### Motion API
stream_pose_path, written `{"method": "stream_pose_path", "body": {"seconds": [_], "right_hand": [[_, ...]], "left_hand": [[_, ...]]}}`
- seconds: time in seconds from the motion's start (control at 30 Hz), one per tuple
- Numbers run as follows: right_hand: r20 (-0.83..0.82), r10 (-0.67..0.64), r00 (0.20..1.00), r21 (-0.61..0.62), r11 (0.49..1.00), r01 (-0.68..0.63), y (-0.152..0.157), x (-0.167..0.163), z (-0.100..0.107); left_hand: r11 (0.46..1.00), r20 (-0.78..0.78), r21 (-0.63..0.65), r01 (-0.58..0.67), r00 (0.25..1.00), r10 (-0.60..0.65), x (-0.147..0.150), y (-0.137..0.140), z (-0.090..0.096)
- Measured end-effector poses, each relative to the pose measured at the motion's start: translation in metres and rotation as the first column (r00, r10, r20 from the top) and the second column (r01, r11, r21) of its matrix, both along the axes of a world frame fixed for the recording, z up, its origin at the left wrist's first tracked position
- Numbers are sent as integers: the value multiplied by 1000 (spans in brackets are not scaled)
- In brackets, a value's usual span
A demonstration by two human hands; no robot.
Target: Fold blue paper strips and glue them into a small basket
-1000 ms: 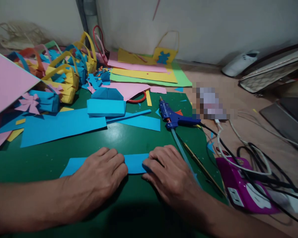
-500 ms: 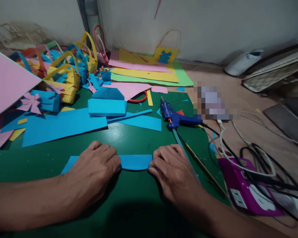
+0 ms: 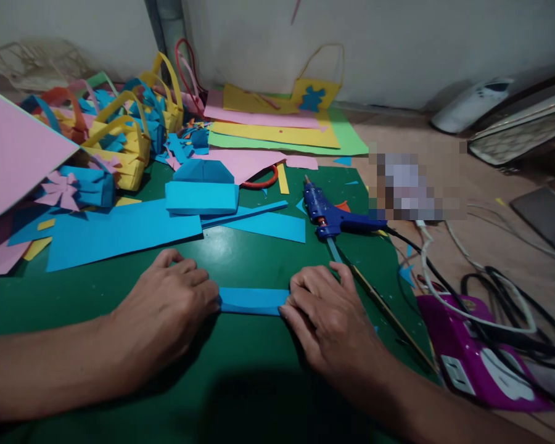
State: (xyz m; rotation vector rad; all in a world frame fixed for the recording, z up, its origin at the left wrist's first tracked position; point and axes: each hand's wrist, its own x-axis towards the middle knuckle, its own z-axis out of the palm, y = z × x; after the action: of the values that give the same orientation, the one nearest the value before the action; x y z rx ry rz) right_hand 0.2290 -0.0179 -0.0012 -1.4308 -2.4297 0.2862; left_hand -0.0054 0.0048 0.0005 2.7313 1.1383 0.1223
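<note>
A blue paper strip [image 3: 253, 298] stretches between my two hands, just above or on the green board [image 3: 134, 394]; its near edge is folded up into a narrow band. My left hand [image 3: 173, 305] pinches its left part, knuckles upward, and covers that end. At the right end, my right hand [image 3: 326, 311] grips the strip between thumb and fingers. Beyond the hands lie a flat blue paper sheet [image 3: 120, 233] and a folded blue paper piece [image 3: 202, 197]. A blue hot glue gun [image 3: 326, 209] rests beyond my right hand.
Small paper baskets [image 3: 134, 148] crowd the back left beside a pink sheet [image 3: 18, 154]. Coloured paper sheets [image 3: 277, 134] and red-handled scissors [image 3: 266, 180] lie farther back. On the right are a thin stick [image 3: 388, 308], a purple power strip [image 3: 481, 357] and tangled cables [image 3: 504, 290].
The strip's near edge has been turned up into a fold. Its left end, seen past my left hand before, is now hidden. My left hand has shifted slightly left, and the view has moved a little.
</note>
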Motion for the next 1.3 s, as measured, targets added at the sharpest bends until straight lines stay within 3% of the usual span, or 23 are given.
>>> {"method": "stream_pose_path", "body": {"seconds": [0.2,0.6,1.3], "right_hand": [[30,-9,1000,11,1000,9,2,-1,-3],[66,0,998,45,999,-3,2,-1,-2],[84,27,996,75,997,-34,4,-1,-1]], "left_hand": [[989,80,-138,-49,995,60,1,1,2],[998,-15,44,-51,999,52,5,-3,-2],[994,-118,107,5,993,7,6,-1,1]]}}
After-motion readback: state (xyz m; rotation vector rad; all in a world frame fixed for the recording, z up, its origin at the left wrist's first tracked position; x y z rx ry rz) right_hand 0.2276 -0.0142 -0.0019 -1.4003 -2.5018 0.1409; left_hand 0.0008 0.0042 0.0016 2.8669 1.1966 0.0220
